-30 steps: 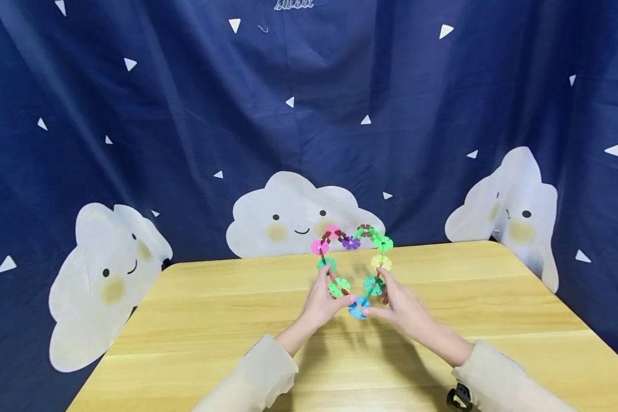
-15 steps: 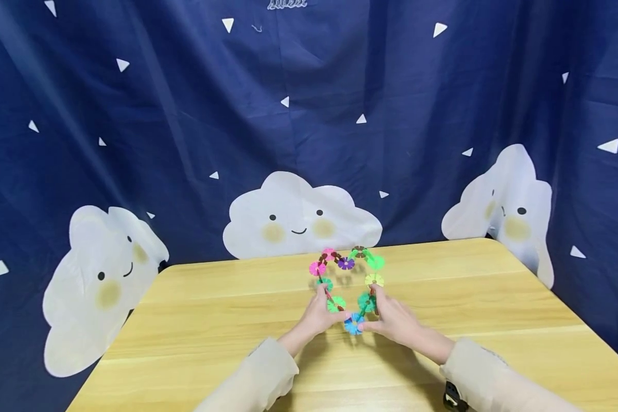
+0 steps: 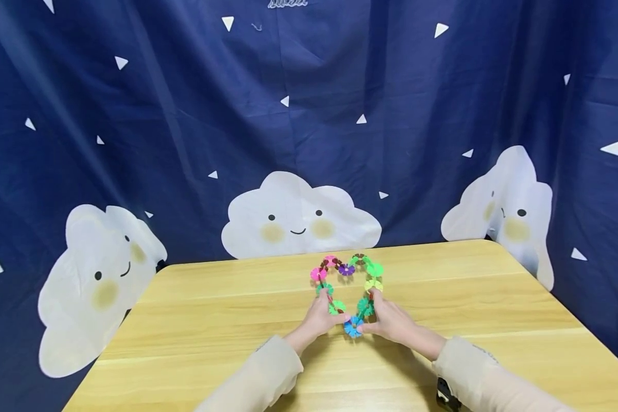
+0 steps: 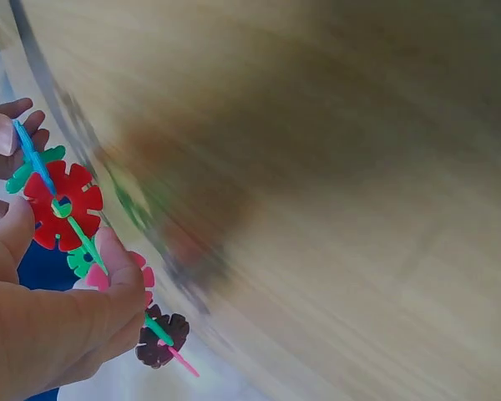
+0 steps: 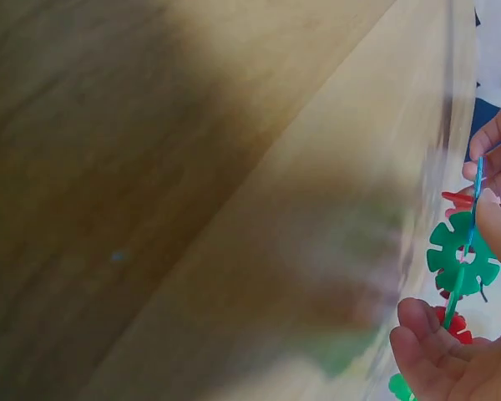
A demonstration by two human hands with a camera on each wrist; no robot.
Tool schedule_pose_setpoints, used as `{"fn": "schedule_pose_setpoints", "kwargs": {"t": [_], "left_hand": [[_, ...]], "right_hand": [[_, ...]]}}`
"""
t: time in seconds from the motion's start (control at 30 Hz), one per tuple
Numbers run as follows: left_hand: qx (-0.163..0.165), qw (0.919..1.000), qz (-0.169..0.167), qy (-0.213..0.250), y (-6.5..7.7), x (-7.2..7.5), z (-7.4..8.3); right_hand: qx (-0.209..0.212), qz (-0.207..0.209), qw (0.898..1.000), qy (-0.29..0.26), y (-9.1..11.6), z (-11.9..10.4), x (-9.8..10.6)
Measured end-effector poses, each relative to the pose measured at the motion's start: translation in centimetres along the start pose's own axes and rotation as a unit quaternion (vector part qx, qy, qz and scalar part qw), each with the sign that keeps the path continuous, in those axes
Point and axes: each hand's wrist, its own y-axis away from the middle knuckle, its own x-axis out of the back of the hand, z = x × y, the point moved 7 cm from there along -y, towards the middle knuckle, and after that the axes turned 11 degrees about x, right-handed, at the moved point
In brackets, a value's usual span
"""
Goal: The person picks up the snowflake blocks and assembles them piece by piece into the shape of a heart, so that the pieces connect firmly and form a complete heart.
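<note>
A heart-shaped ring of interlocking snowflake discs (image 3: 347, 269) is held by both hands low over the table; whether it touches the wood is unclear. My left hand (image 3: 316, 317) grips its lower left side, thumb at the blue disc (image 3: 353, 327) that forms the bottom tip. On the lower right side my right hand (image 3: 393, 320) grips it, its thumb also at that blue disc. In the left wrist view a red disc (image 4: 77, 192) shows between thumb and fingers. A green disc (image 5: 447, 251) shows likewise in the right wrist view. Fingers hide some discs.
A wood-grain table (image 3: 195, 320) spreads under the hands. Behind and beside it hangs a dark blue curtain (image 3: 185, 86) with white triangles and smiling clouds (image 3: 298, 217). A dark watch-like band (image 3: 447, 395) shows at the right sleeve.
Both hands have lowered the disc heart from in front of the curtain down toward the tabletop, and it now looks flatter. The grip appears the same. The head view has shifted slightly.
</note>
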Motion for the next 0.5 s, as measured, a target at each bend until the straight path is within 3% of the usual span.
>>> {"fn": "schedule_pose_setpoints", "kwargs": {"t": [0.27,0.5], "left_hand": [[0.020,0.9993,0.008,-0.030,-0.6,-0.7,0.0],[0.021,0.9989,-0.013,-0.040,-0.7,-2.1,0.6]], "right_hand": [[0.004,-0.016,1.000,-0.014,0.1,0.5,-0.3],[0.000,-0.024,1.000,-0.015,1.2,1.4,0.2]]}}
